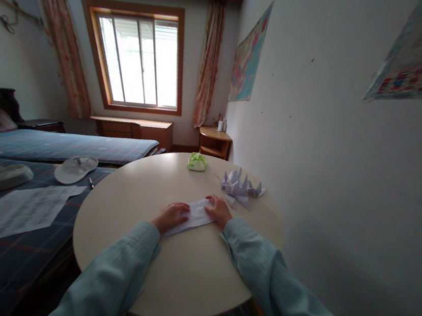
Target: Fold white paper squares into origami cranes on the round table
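A white sheet of paper (197, 214), folded into a long strip, lies slantwise on the round table (118, 249). My left hand (173, 216) holds its left end, fingers bent over the paper and thumb near the lower side. At the upper right end, my right hand (220, 211) has its fingers and thumb curled onto the paper, holding it against the tabletop. Just beyond my right hand stands a cluster of folded paper cranes (239, 184), made of whitish paper. The undersides of both hands are hidden.
A green tissue pack (197, 162) sits near the table's far edge. On the left, a bed (50, 241) carries printed sheets (23, 209), a pale cap (75, 169) and a pen (91, 183). The wall (330, 193) borders the table's right side.
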Available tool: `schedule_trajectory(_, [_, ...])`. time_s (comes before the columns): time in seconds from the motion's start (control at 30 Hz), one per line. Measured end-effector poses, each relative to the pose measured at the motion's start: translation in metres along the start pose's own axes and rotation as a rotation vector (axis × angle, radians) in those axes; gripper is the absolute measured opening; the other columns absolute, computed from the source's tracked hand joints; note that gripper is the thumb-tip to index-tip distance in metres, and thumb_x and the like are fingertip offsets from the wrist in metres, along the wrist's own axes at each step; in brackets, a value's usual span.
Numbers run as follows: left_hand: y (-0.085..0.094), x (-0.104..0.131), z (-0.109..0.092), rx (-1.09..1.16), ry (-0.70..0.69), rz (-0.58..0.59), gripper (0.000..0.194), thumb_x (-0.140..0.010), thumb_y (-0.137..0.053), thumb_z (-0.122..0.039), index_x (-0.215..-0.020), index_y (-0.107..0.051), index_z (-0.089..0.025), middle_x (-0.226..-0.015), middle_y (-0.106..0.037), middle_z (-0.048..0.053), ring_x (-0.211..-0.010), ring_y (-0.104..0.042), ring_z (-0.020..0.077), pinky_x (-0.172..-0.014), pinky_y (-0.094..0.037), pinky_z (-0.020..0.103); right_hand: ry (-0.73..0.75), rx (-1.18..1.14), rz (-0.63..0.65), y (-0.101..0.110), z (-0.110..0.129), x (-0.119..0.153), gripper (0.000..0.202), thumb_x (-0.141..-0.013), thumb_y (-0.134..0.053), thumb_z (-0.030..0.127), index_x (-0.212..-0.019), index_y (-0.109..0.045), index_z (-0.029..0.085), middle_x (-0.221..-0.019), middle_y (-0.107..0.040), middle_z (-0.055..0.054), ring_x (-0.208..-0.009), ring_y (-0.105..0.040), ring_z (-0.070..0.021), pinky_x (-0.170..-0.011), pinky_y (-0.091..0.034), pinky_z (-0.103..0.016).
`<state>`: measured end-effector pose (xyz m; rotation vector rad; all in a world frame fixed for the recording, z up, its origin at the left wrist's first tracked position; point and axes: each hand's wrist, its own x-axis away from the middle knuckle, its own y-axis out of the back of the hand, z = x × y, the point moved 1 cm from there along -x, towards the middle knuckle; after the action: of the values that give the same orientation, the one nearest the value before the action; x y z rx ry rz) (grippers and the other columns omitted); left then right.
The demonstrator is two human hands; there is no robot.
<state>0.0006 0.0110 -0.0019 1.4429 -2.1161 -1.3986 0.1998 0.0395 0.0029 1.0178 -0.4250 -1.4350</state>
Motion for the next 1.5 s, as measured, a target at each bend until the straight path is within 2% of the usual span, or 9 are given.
schedule_trajectory(0.1, [-0.0044, -0.0022, 0.0041, -0.056, 0.009, 0.044, 0.03, -0.074, -0.046, -0.029, -0.102, -0.057, -0.023, -0.117, -0.052, 0.004, -0.108, -0.045, 0.017, -0.096, -0.03, 0.034, 0.119, 0.021, 0.074, -0.0054, -0.0004, 0.0013, 0.029, -0.063, -0.058, 0.022, -0.092, -0.059, 0.018, -0.104, -0.057, -0.008, -0.099, -0.048, -0.0194, -0.088, -0.033, -0.031])
schedule_trajectory(0.27, [-0.0047, -0.0019, 0.0029, -0.201, 0.098, 0.007, 0.033, -0.08, -0.035, -0.021, -0.102, -0.056, -0.033, -0.122, -0.047, -0.003, -0.117, -0.036, 0.0168, -0.099, -0.02, 0.042, 0.163, 0.003, 0.08, -0.0077, -0.0043, -0.0011, 0.023, -0.063, -0.06, 0.024, -0.085, -0.061, 0.019, -0.103, -0.057, -0.007, -0.099, -0.048, -0.0204, -0.089, -0.032, -0.034])
schedule_trajectory(0.33, [-0.0034, -0.0006, -0.0003, -0.199, 0.096, 0.019, 0.033, -0.08, -0.034, -0.021, -0.104, -0.054, -0.031, -0.121, -0.049, -0.002, -0.116, -0.037, 0.0155, -0.099, -0.02, 0.041, 0.163, 0.002, 0.077, -0.0073, -0.0047, -0.0017, 0.023, -0.063, -0.06, 0.025, -0.085, -0.061, 0.018, -0.098, -0.058, -0.007, -0.096, -0.049, -0.0199, -0.087, -0.033, -0.033])
schedule_trajectory(0.47, [-0.0022, 0.0017, -0.0044, -0.151, 0.073, 0.043, 0.031, -0.078, -0.04, -0.032, -0.105, -0.052, -0.026, -0.122, -0.048, 0.001, -0.116, -0.036, 0.0161, -0.098, -0.024, 0.036, 0.157, 0.021, 0.078, -0.0061, -0.0031, -0.0012, 0.024, -0.063, -0.06, 0.025, -0.086, -0.061, 0.016, -0.092, -0.059, -0.008, -0.091, -0.05, -0.0192, -0.084, -0.035, -0.031])
schedule_trajectory(0.77, [-0.0046, 0.0022, -0.0022, -0.147, 0.115, 0.122, 0.036, -0.075, -0.042, -0.04, -0.107, -0.047, -0.024, -0.129, -0.039, 0.002, -0.123, -0.025, 0.019, -0.101, -0.015, 0.04, 0.148, 0.018, 0.076, -0.0045, -0.001, -0.001, 0.029, -0.063, -0.06, 0.024, -0.09, -0.059, 0.013, -0.092, -0.058, -0.009, -0.09, -0.05, -0.0191, -0.083, -0.035, -0.031])
schedule_trajectory(1.2, [-0.0039, 0.0021, -0.0027, -0.136, 0.105, 0.104, 0.035, -0.074, -0.044, -0.041, -0.104, -0.048, -0.024, -0.127, -0.041, 0.003, -0.121, -0.027, 0.0197, -0.1, -0.017, 0.04, 0.177, -0.104, -0.003, -0.0042, -0.0034, -0.0021, 0.038, -0.053, -0.066, 0.02, -0.089, -0.056, 0.015, -0.086, -0.057, -0.005, -0.083, -0.05, -0.018, -0.078, -0.036, -0.033])
schedule_trajectory(1.37, [-0.004, 0.0018, -0.001, -0.174, 0.118, 0.094, 0.037, -0.072, -0.045, -0.043, -0.103, -0.051, -0.023, -0.13, -0.036, 0.007, -0.122, -0.026, 0.0223, -0.099, -0.019, 0.042, 0.17, -0.106, 0.014, -0.0041, -0.0031, -0.0019, 0.038, -0.053, -0.066, 0.019, -0.09, -0.055, 0.014, -0.087, -0.056, -0.005, -0.084, -0.05, -0.0176, -0.078, -0.036, -0.032])
schedule_trajectory(1.5, [-0.0044, 0.0025, -0.002, -0.213, 0.091, 0.065, 0.033, -0.072, -0.046, -0.041, -0.1, -0.052, -0.024, -0.132, -0.032, 0.005, -0.123, -0.023, 0.0231, -0.099, -0.019, 0.043, 0.172, -0.105, 0.026, -0.0041, -0.0027, -0.0015, 0.039, -0.054, -0.066, 0.019, -0.09, -0.055, 0.013, -0.087, -0.057, -0.006, -0.083, -0.05, -0.0174, -0.078, -0.037, -0.032])
